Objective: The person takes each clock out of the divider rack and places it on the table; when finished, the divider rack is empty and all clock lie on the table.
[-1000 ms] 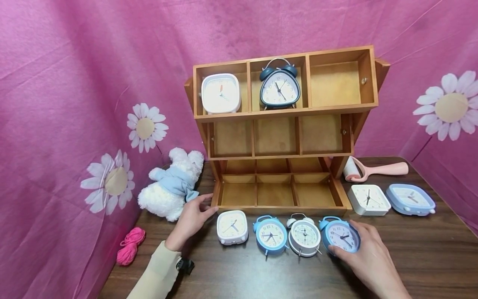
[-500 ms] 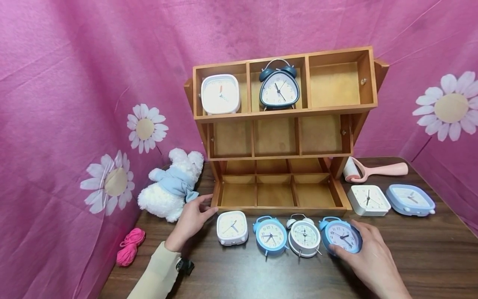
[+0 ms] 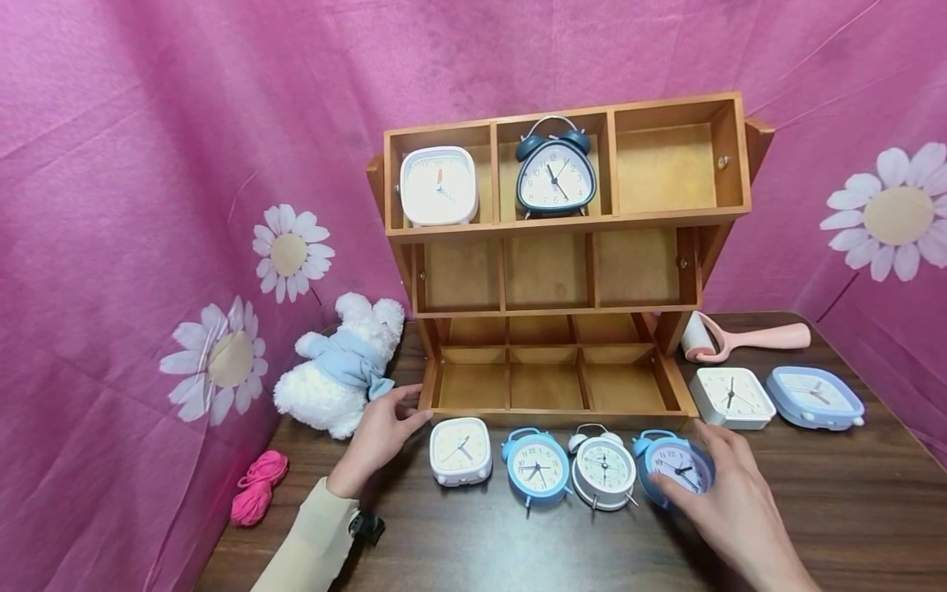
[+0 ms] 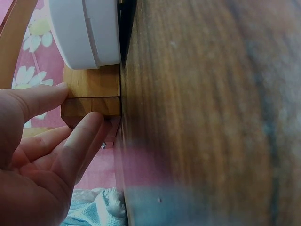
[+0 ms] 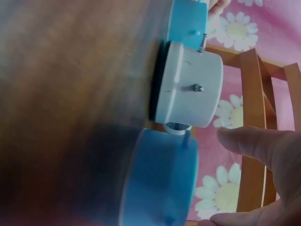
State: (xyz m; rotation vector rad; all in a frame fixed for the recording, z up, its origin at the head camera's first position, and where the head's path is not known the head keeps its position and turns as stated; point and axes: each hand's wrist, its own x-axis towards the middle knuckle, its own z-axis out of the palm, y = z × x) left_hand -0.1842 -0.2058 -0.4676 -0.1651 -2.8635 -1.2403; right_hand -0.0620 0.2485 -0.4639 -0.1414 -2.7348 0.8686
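At the front left corner of the wooden shelf (image 3: 565, 418), my left hand (image 3: 379, 436) pinches the edge, with thumb and fingers on either side of the wood (image 4: 91, 106). My right hand (image 3: 740, 501) hovers over the rightmost blue twin-bell alarm clock (image 3: 666, 464). Its straight thumb stands apart from that clock's blue body (image 5: 162, 174) in the right wrist view. Left of it lie a white twin-bell alarm clock (image 3: 604, 469), another blue alarm clock (image 3: 538, 469) and a white square alarm clock (image 3: 460, 448), all in a row before the shelf.
A white clock (image 3: 438, 185) and a dark blue alarm clock (image 3: 555, 177) occupy the top tier. To the right lie a white square clock (image 3: 732, 397), a light blue clock (image 3: 814, 397) and a pink lint roller (image 3: 762, 337). Leftward are a plush toy (image 3: 340, 366) and pink yarn (image 3: 259, 487).
My right hand has loosened from the rightmost blue alarm clock, its thumb and fingers lifting slightly off. The clock stays in the row. My left hand keeps its place on the shelf corner.
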